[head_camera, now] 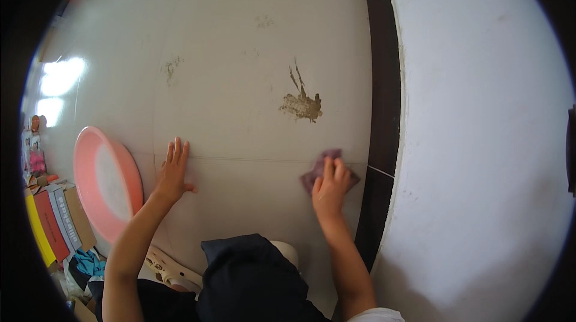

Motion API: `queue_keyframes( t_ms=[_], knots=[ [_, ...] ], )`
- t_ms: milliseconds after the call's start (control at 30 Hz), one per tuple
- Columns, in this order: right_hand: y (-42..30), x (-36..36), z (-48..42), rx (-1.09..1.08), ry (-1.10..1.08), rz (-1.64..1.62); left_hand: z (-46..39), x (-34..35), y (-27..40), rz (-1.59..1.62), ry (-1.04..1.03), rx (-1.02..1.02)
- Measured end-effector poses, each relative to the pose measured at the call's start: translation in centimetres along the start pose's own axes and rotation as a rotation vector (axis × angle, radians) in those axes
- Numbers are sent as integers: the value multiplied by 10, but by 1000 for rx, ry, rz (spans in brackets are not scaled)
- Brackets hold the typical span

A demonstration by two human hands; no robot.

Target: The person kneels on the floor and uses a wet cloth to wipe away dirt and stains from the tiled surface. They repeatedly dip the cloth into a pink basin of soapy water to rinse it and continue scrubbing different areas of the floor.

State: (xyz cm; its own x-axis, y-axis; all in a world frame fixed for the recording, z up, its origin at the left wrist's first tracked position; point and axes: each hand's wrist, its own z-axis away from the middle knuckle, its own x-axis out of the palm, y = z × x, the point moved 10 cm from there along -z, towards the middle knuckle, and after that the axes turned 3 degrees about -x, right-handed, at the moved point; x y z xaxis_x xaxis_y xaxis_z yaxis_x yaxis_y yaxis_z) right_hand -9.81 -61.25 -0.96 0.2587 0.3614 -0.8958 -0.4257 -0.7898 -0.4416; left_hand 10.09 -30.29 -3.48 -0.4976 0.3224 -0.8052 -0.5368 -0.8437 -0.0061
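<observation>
My right hand (332, 187) presses a purple cloth (316, 177) onto the glossy pale tiled floor (234, 119), close to the dark skirting on the right. The cloth spreads out on both sides of my fingers. Palm down and with its fingers apart, my left hand (173, 172) rests on the floor and holds nothing. Ahead of the cloth lies a brown muddy smear (303, 105) with two thin streaks running away from it. Fainter dirt marks (171, 69) dot the floor farther off.
A pink plastic basin (135, 182) stands left of my left hand. Several cardboard boxes (54, 223) and a blue cloth (90, 262) lie at the lower left. Dark skirting (384, 97) edges the white wall (477, 119). My cream clog (173, 268) is below the basin.
</observation>
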Motion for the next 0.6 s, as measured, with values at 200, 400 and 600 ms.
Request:
queue_keyframes(
  t_ms=[200, 400, 600],
  knots=[
    [30, -14, -23, 71, 65, 73, -3, -7, 6, 34, 31, 31],
    [8, -10, -4, 7, 32, 56, -4, -5, 2, 38, 21, 34],
    [-18, 8, 9, -56, -14, 15, -4, -1, -2, 10, 10, 23]
  ],
)
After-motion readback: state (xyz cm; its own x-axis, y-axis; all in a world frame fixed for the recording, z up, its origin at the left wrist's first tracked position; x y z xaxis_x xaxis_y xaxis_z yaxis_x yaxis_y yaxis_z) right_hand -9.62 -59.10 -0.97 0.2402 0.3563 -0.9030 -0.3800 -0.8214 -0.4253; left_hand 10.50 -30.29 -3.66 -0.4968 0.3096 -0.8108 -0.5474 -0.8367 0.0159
